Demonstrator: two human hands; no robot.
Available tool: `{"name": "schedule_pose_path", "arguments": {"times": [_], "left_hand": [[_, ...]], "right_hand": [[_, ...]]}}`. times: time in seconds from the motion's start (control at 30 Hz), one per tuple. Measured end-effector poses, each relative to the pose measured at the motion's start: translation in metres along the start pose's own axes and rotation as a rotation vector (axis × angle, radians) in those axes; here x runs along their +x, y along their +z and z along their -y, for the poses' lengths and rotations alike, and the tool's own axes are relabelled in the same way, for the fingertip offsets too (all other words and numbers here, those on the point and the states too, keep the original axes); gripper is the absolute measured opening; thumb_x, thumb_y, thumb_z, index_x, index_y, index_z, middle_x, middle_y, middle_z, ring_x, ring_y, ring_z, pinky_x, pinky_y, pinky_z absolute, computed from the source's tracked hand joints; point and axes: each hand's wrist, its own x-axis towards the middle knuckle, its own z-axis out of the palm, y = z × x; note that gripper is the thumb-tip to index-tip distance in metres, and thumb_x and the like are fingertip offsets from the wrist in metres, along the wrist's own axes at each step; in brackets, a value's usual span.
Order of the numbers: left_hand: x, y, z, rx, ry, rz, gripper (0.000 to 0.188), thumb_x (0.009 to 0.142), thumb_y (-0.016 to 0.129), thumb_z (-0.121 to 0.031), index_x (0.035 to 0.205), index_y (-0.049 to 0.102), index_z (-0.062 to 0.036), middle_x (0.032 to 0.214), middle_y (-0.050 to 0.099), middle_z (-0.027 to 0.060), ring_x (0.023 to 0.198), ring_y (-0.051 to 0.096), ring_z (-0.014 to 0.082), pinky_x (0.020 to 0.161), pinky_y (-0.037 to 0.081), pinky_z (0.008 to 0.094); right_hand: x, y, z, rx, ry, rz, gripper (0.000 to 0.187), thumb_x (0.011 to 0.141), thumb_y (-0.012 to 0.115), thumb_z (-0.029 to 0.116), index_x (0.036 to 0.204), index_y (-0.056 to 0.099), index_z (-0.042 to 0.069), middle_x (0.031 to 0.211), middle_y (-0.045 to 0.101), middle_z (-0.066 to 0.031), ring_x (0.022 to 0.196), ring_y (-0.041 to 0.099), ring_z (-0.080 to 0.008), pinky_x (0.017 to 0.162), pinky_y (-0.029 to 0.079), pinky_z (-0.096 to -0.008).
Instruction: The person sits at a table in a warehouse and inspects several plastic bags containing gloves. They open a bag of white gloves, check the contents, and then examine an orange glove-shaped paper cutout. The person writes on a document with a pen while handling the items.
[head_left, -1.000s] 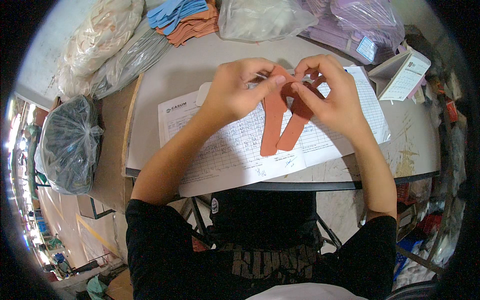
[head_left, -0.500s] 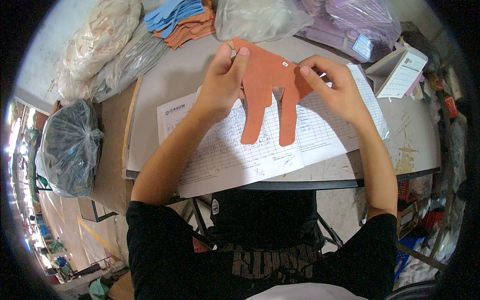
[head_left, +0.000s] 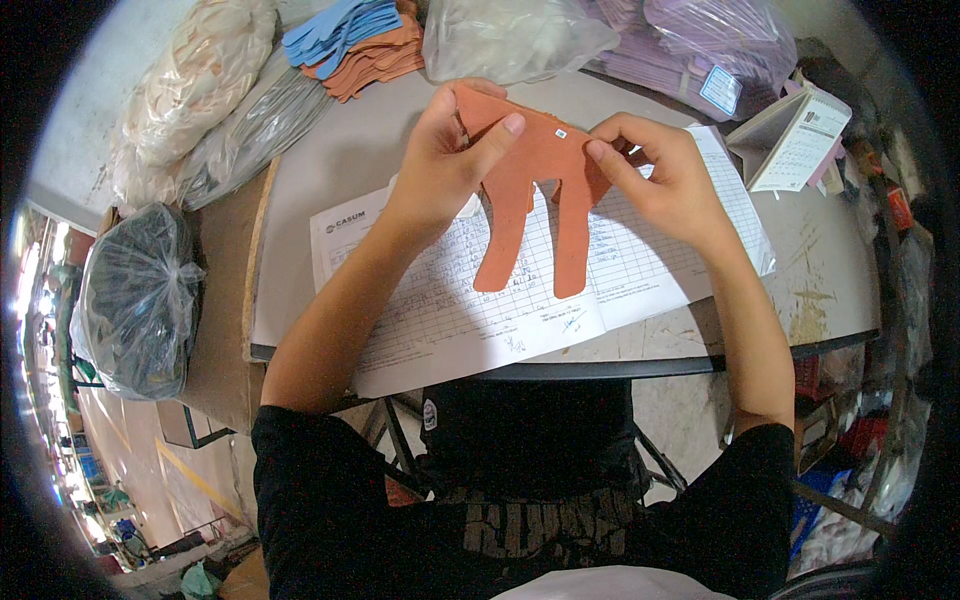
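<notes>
Past the near edge of the table (head_left: 820, 265), my printed sheets (head_left: 420, 335) lie overlapping and askew, one corner sticking out over that edge. Above them I hold an orange piece (head_left: 546, 162) upright, its two long legs hanging down toward me and a small white sticker near its top edge. My left hand (head_left: 445, 160) is closed on its upper left part, thumb flat on the face and fingers behind. My right hand (head_left: 660, 180) pinches its right edge between thumb and forefinger, the other fingers loosely curled. More orange shows behind, between the legs; whether a fold or a second layer, I can't tell. Toward the table's far right corner stands a desk calendar (head_left: 800, 140). Along the far edge, from the left, sit blue pieces (head_left: 340, 30) on an orange stack (head_left: 375, 58), a cloudy plastic bag (head_left: 515, 40) and plastic-wrapped purple pieces (head_left: 690, 50).
</notes>
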Motion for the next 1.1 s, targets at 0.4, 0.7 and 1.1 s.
{"name": "schedule_pose_path", "arguments": {"times": [0.4,0.7,1.1], "left_hand": [[-0.002,0.004,0.001,0.037,0.087,0.026,0.041,0.092,0.078,-0.008,0.123,0.052,-0.0016,0.106,0.067,0.0071,0.098,0.067,0.0123,0.084,0.056,0.0272],[-0.009,0.01,-0.006,0.111,0.298,0.042,0.027,0.09,0.079,-0.005,0.11,0.06,-0.0009,0.102,0.067,0.004,0.094,0.064,0.0092,0.082,0.053,0.025],[-0.011,0.009,-0.005,-0.05,0.178,0.03,0.016,0.093,0.079,-0.008,0.1,0.065,-0.0013,0.093,0.072,0.0049,0.085,0.066,0.0079,0.075,0.054,0.0227]], "right_hand": [[-0.002,0.013,0.003,0.075,-0.116,-0.076,0.018,0.099,0.067,0.018,0.102,0.067,0.001,0.078,0.07,-0.0076,0.071,0.066,-0.0118,0.062,0.051,-0.0287],[-0.007,0.013,0.017,-0.102,-0.149,-0.087,0.023,0.096,0.072,0.024,0.09,0.071,0.002,0.067,0.064,-0.0083,0.059,0.062,-0.0175,0.056,0.047,-0.0315],[-0.009,0.012,0.024,-0.055,-0.051,-0.066,0.028,0.099,0.069,0.027,0.089,0.069,0.002,0.06,0.061,-0.0085,0.052,0.061,-0.0196,0.051,0.045,-0.0331]]}}
